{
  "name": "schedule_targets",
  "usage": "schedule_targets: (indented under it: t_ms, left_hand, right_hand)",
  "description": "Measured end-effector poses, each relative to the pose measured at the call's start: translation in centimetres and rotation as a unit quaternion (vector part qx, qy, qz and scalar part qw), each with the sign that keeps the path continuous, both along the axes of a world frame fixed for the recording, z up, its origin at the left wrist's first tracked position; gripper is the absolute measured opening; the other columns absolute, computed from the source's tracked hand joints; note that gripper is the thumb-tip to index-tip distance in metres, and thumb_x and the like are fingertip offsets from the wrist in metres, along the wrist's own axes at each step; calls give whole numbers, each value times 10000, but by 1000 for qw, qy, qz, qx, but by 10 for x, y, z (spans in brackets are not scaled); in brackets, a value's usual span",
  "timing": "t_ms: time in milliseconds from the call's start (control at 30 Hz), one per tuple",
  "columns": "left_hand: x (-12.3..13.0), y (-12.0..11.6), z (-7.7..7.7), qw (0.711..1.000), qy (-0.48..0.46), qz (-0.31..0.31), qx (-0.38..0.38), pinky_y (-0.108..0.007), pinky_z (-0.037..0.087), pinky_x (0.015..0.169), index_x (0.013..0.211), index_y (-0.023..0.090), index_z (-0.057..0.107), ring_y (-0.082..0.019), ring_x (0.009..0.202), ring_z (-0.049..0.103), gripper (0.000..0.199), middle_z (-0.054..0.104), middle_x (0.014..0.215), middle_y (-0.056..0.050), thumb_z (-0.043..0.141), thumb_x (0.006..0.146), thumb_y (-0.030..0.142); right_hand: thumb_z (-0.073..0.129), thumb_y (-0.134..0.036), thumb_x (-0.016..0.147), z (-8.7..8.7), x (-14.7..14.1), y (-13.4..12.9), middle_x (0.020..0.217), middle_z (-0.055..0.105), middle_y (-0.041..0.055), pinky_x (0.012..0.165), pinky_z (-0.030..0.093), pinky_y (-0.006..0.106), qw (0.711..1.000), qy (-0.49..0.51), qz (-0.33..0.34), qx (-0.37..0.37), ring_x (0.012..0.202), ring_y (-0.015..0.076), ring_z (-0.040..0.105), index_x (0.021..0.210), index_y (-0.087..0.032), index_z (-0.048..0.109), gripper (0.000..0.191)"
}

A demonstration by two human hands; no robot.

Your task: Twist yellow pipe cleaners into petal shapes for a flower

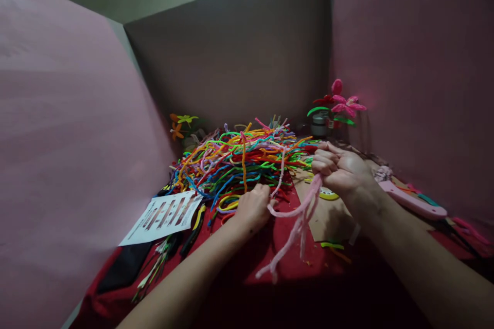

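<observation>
Light pink pipe cleaners (317, 190) hang in a small bunch from my right hand (341, 167), whose fingers are wrapped round their upper ends. Their loose ends dangle over the red cloth, and one strand curves across to the left. My left hand (252, 208) is closed low at the front of a big heap of many-coloured pipe cleaners (231, 164). A pale pink pipe cleaner (283, 169) runs from the heap down to its fingertips, which pinch it. The fingertips themselves are partly hidden.
On the left lie a printed sheet (165, 217), yellow-and-black pliers (194, 229) and a dark flat object (123, 267). To the right are cardboard (322, 221) and a pink glue gun (415, 200). Pipe-cleaner flowers (348, 105) stand behind. Pink panels flank the red-covered table (231, 277).
</observation>
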State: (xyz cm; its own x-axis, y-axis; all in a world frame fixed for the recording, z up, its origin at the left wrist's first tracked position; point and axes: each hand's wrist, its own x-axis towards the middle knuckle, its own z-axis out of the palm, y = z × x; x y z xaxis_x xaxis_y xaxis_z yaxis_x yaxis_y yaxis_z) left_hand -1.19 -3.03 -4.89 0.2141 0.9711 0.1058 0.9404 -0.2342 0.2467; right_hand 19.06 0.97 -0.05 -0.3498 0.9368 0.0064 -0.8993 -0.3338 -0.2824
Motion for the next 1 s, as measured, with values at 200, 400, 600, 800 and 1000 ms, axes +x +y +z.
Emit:
schedule_targets:
  t_ms: [200,400,600,800,1000]
  left_hand:
    - [-6,-1,46,989,81,4,124,-285,346,591,833,170,538,-193,734,561,260,593,855,-101,306,875,280]
    - [-67,46,128,898,281,158,300,-285,377,549,905,145,563,-222,706,587,288,581,854,-102,306,869,269]
    - [-79,60,97,921,119,120,351,-321,435,774,1085,131,529,-211,917,549,325,550,994,-119,381,855,306]
    - [-46,50,15,937,233,-23,259,-552,180,978,1349,287,285,-380,1246,239,740,232,1411,-142,579,703,496]
    - [-86,140,27,947,260,66,175,-518,187,977,1363,262,272,-336,1251,270,501,241,1422,-141,301,865,207]
  right_hand:
    - [212,-194,937,-15,0,12,460,70,-100,297,149,187,1000,12,11,-11,306,54,121,616,-194,289,331]
    - [252,-166,919,-26,-24,21,429,87,-105,300,127,194,999,-18,21,-35,298,56,106,606,-193,293,317]
    - [264,-176,914,-28,-43,19,386,133,-110,298,122,182,997,-51,32,-57,280,47,118,591,-181,320,328]
    - [277,-185,911,-30,-45,21,360,149,-112,292,123,180,993,-83,47,-74,270,50,122,597,-179,346,322]
    - [282,-214,914,-28,-52,18,363,151,-109,296,118,177,991,-94,66,-74,277,49,112,595,-176,363,331]
